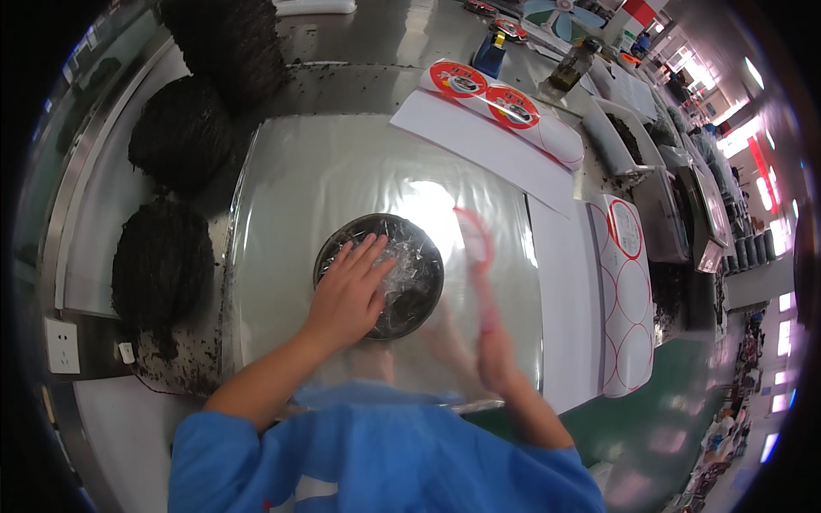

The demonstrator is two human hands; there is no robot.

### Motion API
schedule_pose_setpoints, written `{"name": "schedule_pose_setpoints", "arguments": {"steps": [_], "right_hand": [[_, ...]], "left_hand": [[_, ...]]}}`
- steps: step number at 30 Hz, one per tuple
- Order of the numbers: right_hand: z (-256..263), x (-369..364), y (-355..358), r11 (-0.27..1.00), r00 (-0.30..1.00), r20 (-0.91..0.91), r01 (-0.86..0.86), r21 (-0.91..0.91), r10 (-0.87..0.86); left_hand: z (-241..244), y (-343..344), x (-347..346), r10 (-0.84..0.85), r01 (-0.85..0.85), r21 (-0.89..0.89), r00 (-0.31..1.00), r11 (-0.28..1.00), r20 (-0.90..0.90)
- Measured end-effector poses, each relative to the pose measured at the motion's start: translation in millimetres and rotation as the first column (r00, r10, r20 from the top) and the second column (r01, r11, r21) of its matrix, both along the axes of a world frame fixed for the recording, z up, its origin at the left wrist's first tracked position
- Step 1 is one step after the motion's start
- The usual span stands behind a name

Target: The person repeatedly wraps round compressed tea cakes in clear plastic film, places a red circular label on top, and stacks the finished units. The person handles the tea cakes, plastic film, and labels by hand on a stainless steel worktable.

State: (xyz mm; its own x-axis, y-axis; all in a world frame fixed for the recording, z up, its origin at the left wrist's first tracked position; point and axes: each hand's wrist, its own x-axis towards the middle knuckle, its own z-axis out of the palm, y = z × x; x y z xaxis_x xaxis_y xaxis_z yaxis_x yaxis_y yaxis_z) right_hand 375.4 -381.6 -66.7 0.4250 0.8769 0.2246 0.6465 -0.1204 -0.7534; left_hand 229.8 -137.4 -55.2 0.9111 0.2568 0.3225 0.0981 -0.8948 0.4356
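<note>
A dark round cake [417, 304], wrapped in clear plastic film, lies in front of me on a stack of clear film sheets [288, 167]. The film is bunched into a crumpled knot [408, 266] at the middle of its top. My left hand [349, 288] rests flat on the cake's left part, fingers spread, beside this knot. To the right of the cake, my right hand [497, 362] is raised and blurred by motion. Its fingers hold a round red-edged sticker [476, 240], too blurred to show its print.
Dark, fibrous round cakes [163, 263] stand along the left. A roll of printed round labels [503, 112] lies behind the film, another label roll [625, 301] at right. Farther back are a blue tape dispenser [489, 56], a glass jar [575, 64] and a white bin [622, 138].
</note>
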Motion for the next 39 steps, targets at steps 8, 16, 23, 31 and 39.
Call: {"name": "schedule_pose_setpoints", "arguments": {"steps": [8, 16, 23, 31, 39], "right_hand": [[11, -32, 73, 0.939, 0.862, 0.428, -0.142, -0.313, 0.273], [53, -37, 85, 0.863, 0.862, 0.389, -0.102, -0.494, 0.324], [-2, -19, 135, 0.964, 0.936, 0.346, 0.031, -0.265, 0.065], [-8, -52, 168, 0.979, 0.839, 0.521, -0.058, -0.197, 0.155], [0, -1, 130, 0.98, 0.941, 0.293, 0.191, -0.052, -0.168]], "left_hand": [[-17, 3, -3, 0.079, -0.057, -0.19, 0.99, 0.98, 0.114], [-14, 3, -7, 0.124, -0.099, -0.4, 0.992, 0.911, 0.036], [4, 10, -9, 0.085, 0.013, -0.657, 0.989, 0.753, 0.118], [-20, 23, -12, 0.292, 0.477, -0.733, 0.701, 0.485, 0.65], [9, 33, 12, -0.306, 0.336, 0.099, 0.923, 0.937, -0.234]]}}
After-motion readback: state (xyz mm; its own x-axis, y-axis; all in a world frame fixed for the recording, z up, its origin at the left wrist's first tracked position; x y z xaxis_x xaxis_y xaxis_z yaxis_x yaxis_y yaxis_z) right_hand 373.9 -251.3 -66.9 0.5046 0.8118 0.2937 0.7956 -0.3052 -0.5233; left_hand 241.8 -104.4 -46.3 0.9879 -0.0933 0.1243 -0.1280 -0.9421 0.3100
